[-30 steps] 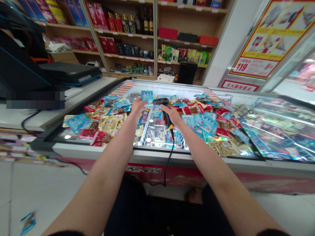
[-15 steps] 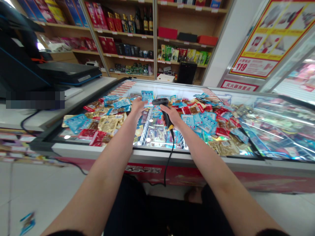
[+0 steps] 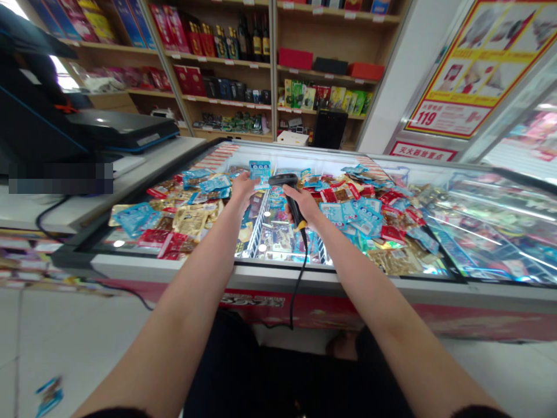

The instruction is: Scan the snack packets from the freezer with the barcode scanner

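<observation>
My left hand [image 3: 243, 187] holds a small blue snack packet [image 3: 260, 170] upright above the glass lid of a chest freezer [image 3: 278, 268]. Close to its right, my right hand [image 3: 299, 204] grips the handle of a black barcode scanner [image 3: 288, 187], whose head points at the packet. The scanner's black cable [image 3: 298, 278] hangs down over the freezer's front edge. Piles of blue, red and gold snack packets [image 3: 183, 212] cover the lid on both sides of my hands.
A counter with a black register and monitor [image 3: 65, 130] stands at the left. Wooden shelves of bottles and boxes [image 3: 261, 52] line the back wall. A second glass freezer [image 3: 500, 220] continues to the right. A blue packet [image 3: 49, 395] lies on the tiled floor.
Almost nothing differs. Both hands keep their hold, with the packet and scanner staying in about the same spot above the freezer lid.
</observation>
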`<state>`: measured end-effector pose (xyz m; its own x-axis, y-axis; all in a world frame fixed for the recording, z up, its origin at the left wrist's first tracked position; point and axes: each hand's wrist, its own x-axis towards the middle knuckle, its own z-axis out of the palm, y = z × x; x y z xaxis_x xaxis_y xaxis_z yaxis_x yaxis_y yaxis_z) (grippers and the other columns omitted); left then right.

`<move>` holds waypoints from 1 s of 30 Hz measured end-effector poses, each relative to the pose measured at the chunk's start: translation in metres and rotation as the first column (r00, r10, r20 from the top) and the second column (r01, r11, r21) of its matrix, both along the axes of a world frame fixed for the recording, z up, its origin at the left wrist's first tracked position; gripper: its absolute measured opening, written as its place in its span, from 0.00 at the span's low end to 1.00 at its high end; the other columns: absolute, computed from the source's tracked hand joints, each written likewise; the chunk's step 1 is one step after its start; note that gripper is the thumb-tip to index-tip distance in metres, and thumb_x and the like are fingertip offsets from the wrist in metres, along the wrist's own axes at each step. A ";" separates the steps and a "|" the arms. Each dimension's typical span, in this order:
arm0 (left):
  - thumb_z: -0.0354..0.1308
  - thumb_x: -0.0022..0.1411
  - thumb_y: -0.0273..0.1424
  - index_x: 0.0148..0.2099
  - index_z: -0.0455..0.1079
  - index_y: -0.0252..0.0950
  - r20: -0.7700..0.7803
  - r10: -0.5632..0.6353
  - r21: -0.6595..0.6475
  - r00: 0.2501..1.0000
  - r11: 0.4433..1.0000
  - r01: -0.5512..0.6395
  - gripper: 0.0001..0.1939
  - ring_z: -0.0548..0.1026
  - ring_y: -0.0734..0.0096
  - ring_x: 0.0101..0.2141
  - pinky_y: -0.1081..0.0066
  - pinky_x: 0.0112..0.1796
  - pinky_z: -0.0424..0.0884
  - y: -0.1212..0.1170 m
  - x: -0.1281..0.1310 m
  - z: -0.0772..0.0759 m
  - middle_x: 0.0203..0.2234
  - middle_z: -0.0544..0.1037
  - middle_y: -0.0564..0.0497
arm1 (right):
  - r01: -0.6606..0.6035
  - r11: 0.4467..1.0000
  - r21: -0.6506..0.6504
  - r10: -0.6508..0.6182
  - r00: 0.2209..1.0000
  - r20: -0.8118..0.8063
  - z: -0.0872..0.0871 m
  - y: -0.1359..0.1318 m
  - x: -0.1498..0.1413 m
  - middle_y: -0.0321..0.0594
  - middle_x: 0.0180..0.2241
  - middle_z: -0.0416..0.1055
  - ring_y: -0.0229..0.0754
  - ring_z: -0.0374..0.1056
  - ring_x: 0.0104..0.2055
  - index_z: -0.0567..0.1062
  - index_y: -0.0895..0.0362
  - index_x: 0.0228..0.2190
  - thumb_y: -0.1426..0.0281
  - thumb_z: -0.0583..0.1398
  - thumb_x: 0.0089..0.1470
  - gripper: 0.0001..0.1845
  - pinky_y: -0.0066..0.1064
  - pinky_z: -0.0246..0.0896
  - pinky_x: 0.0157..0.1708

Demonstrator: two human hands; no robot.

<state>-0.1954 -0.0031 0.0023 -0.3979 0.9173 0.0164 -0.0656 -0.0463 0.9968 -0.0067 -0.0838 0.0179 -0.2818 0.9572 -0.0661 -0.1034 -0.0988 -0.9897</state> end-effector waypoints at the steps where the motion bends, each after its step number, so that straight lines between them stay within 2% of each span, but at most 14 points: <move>1: 0.65 0.44 0.23 0.32 0.70 0.38 -0.006 0.009 0.000 1.000 1.000 -0.009 0.11 0.75 0.69 0.32 0.70 0.39 0.74 0.000 0.000 0.000 0.22 0.72 0.56 | 0.000 1.000 0.000 0.000 1.000 -0.001 0.000 0.000 0.000 0.32 0.15 0.70 0.38 0.65 0.13 0.69 0.54 0.34 0.56 0.63 0.68 0.17 0.26 0.61 0.12; 6: 0.62 0.45 0.23 0.30 0.69 0.38 -0.058 0.032 0.014 0.998 0.999 -0.031 0.08 0.73 0.70 0.31 0.71 0.38 0.71 0.004 0.000 -0.003 0.22 0.71 0.56 | -0.004 1.000 -0.003 0.004 1.000 -0.005 -0.001 0.001 0.001 0.32 0.15 0.70 0.38 0.65 0.13 0.69 0.54 0.33 0.56 0.63 0.68 0.17 0.26 0.61 0.12; 13: 0.66 0.45 0.25 0.30 0.69 0.38 -0.082 0.030 0.039 0.996 0.999 -0.027 0.10 0.72 0.69 0.31 0.69 0.39 0.70 0.007 -0.003 -0.008 0.23 0.72 0.55 | -0.011 1.000 0.000 0.011 1.000 -0.009 -0.002 0.001 0.000 0.32 0.15 0.70 0.37 0.65 0.12 0.69 0.54 0.32 0.55 0.64 0.67 0.18 0.25 0.61 0.12; 20: 0.65 0.44 0.24 0.30 0.70 0.37 -0.079 0.031 0.038 0.996 0.999 -0.028 0.09 0.70 0.71 0.28 0.70 0.37 0.68 0.012 -0.004 -0.013 0.22 0.71 0.56 | -0.002 1.000 0.002 0.002 1.000 0.008 0.000 0.000 0.000 0.32 0.15 0.69 0.37 0.64 0.12 0.69 0.54 0.31 0.56 0.63 0.68 0.18 0.26 0.60 0.12; 30: 0.63 0.44 0.25 0.30 0.71 0.37 -0.136 0.054 0.075 0.989 0.996 -0.044 0.07 0.71 0.70 0.29 0.71 0.35 0.66 0.010 -0.006 -0.013 0.21 0.71 0.56 | 0.001 1.000 -0.007 -0.001 1.000 -0.002 0.001 -0.001 0.001 0.31 0.15 0.70 0.37 0.64 0.13 0.70 0.54 0.33 0.55 0.64 0.68 0.17 0.26 0.61 0.13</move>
